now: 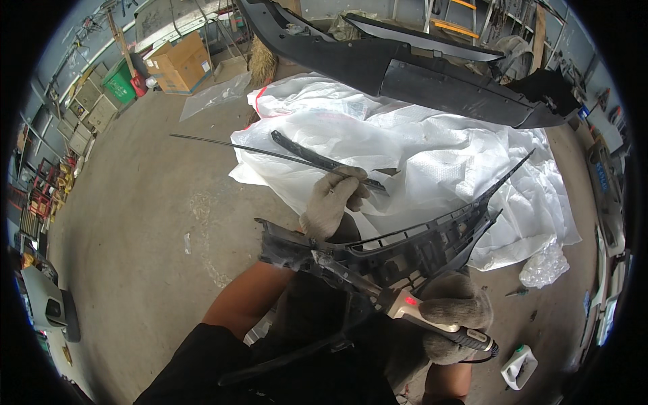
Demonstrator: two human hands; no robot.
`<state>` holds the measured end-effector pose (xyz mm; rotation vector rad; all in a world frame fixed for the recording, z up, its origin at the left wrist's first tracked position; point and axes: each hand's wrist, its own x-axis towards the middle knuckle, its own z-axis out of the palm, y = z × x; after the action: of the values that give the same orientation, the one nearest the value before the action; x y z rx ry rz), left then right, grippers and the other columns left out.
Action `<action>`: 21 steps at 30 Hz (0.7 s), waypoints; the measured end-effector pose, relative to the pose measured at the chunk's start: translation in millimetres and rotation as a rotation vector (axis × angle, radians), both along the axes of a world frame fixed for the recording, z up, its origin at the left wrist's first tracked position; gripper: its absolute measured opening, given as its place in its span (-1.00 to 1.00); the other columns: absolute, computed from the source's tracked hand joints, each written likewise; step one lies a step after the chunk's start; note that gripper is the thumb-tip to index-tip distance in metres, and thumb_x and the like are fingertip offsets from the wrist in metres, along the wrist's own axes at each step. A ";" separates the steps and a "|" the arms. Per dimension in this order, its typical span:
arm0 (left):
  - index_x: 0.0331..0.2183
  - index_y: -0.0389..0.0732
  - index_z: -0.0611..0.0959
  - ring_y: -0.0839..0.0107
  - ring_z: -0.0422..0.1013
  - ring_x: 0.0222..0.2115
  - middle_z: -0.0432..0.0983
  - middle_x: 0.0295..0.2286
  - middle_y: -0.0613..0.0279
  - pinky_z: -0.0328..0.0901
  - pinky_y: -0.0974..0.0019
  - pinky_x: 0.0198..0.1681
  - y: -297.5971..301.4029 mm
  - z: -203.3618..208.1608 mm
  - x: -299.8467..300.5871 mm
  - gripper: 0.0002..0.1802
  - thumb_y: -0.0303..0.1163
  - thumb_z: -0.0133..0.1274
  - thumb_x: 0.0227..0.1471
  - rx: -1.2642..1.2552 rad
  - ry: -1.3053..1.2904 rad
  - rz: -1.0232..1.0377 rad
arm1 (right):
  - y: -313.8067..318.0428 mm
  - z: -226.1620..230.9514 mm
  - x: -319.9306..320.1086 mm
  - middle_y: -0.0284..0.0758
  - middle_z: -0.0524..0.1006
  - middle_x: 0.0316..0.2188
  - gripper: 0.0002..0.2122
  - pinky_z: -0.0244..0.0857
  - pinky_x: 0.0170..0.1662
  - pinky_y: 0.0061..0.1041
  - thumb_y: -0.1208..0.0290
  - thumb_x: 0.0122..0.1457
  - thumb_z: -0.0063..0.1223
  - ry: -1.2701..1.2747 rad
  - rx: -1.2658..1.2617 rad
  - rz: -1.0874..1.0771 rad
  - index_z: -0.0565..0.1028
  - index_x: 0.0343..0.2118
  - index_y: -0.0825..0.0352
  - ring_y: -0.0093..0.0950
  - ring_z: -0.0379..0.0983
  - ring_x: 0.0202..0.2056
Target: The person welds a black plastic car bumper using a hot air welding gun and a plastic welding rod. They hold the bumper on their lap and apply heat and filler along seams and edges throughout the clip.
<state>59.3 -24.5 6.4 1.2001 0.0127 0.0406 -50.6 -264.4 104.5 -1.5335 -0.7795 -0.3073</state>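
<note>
My left hand (331, 200), in a grey knit glove, pinches a thin black rod (250, 148) that sticks out far to the left. Behind it runs a wider black strip (297, 148); whether the fingers also hold this strip I cannot tell. A black plastic grille-like car part (418, 251) with a slatted frame lies across my lap, under the left wrist. In my right hand (459, 314), gloved too, is a corded welding iron (408, 307) with a beige body and a red light. Its shaft points up-left along the part's left end, where a whitish haze hangs.
Ahead, a white plastic sheet (324, 135) covers the floor beneath a large black bumper (432, 81). Crumpled clear wrap (544, 264) and a white jug (519, 368) lie at the right. A cardboard box (179, 64) and green bin (120, 82) stand far left.
</note>
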 end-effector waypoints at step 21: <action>-0.15 -0.33 0.57 0.48 0.38 -0.50 0.53 -0.45 0.16 0.30 0.44 -0.40 -2.3 1.5 0.5 -0.73 -0.42 -0.10 0.16 -0.007 -0.005 0.020 | 2.2 -3.4 -1.5 -0.22 0.54 -0.50 -0.85 0.37 -0.38 -0.42 0.42 -0.10 0.24 0.142 0.040 -0.105 0.58 -0.49 0.38 -0.32 0.49 -0.47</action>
<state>59.8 -26.7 7.9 1.1925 0.0203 0.0615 -52.1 -262.2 101.1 -1.5434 -0.5792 -0.2865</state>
